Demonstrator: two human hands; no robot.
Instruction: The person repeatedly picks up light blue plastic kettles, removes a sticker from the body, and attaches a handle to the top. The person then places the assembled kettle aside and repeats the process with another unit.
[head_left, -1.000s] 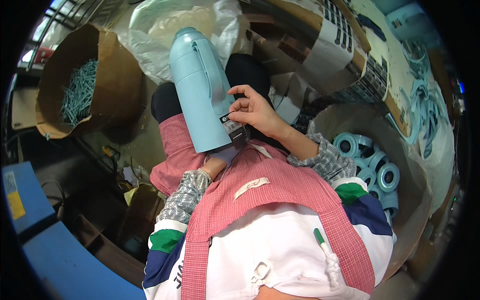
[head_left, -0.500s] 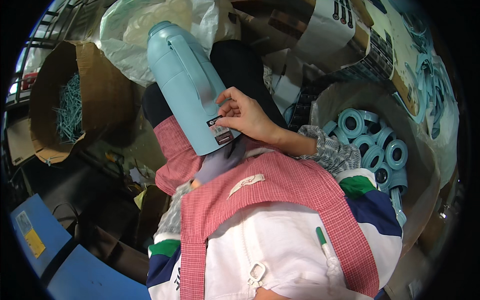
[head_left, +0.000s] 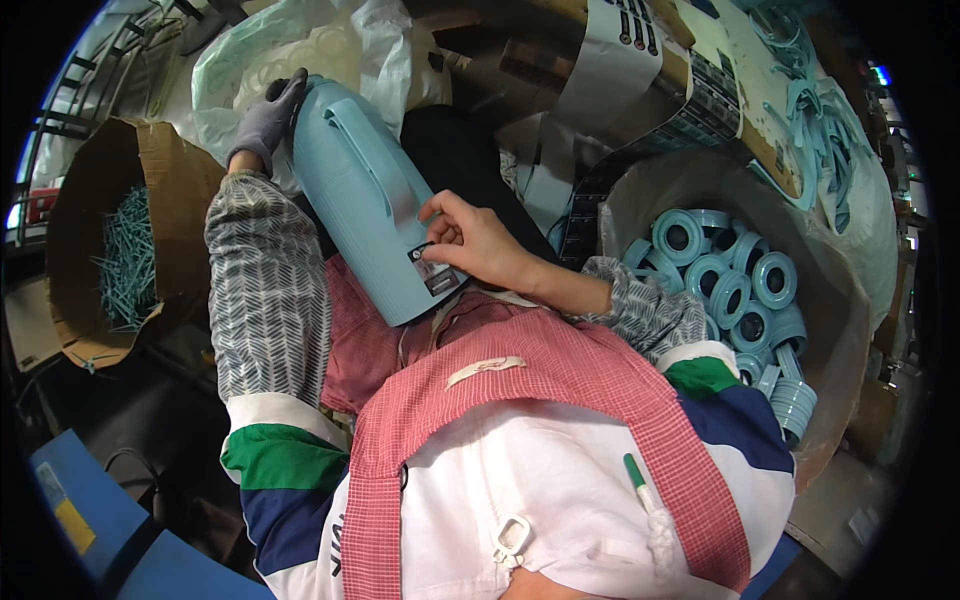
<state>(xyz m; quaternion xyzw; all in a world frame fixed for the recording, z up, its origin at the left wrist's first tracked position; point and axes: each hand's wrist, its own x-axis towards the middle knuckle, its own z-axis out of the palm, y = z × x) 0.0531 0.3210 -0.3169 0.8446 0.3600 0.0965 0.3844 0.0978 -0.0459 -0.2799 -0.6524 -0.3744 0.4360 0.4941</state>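
Note:
A pale blue vacuum flask [head_left: 365, 190] lies tilted across my lap, its handle [head_left: 372, 160] facing up and its base toward my apron. My left hand [head_left: 270, 120], in a grey glove, grips the flask's far end; part of its fingers is hidden behind the flask. My bare right hand [head_left: 480, 243] is over the flask's lower side. Its fingers are curled, with the thumb and fingertips at a small dark-and-white label [head_left: 436, 272] near the base. Part of the label is covered by the thumb.
To the left stands a cardboard box [head_left: 180, 215] of thin blue-green strips [head_left: 128, 260]. A plastic bag [head_left: 225, 85] with translucent rings is beyond the flask. On the right, a lined container [head_left: 840, 330] holds several blue ring-shaped parts [head_left: 730, 293]. A cluttered table [head_left: 725, 40] is at far right.
My left hand has gone from the flask's base to its far end and now holds it there. My right hand stays at the label. The view has shifted slightly.

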